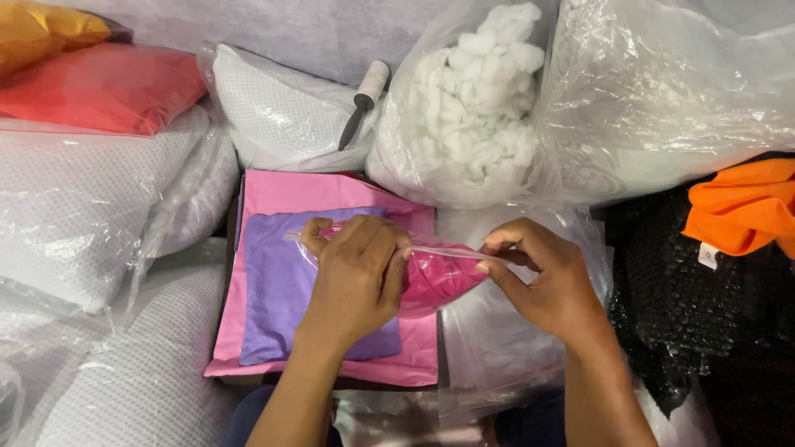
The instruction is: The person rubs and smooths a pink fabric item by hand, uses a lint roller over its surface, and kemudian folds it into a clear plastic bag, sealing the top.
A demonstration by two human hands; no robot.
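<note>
Down at the centre of the head view, both hands are on a clear plastic bag [439, 277] with a magenta cloth [435, 281] packed inside it. Left hand [356, 277] lies curled over the bag's left half, fingers folded down onto the top strip, gripping it. Right hand [542, 281] pinches the same strip at its right end, thumb and forefinger closed tight on the plastic. That top edge runs nearly level from left to right across the picture, tilting slightly down towards the right, so the bag's long axis lies crosswise and its opening faces away from the person, its belly towards the body. Under the bag sits a lilac cloth [277, 290] laid flat on a larger pink cloth [331, 194], their edges roughly square with the picture. Room is tight: wrapped white pillows [99, 207] crowd the left side, another wrapped pillow [281, 116] sits behind with a lint roller [364, 95] resting on it, and a bag of white stuffing [480, 108] presses in just beyond the pink cloth's far corner. To the right, black bubble wrap [687, 306] carries an orange garment [745, 207]. A red cushion [91, 87] lies far left. Loose clear plastic [497, 339] fills the gap under the right hand.
</note>
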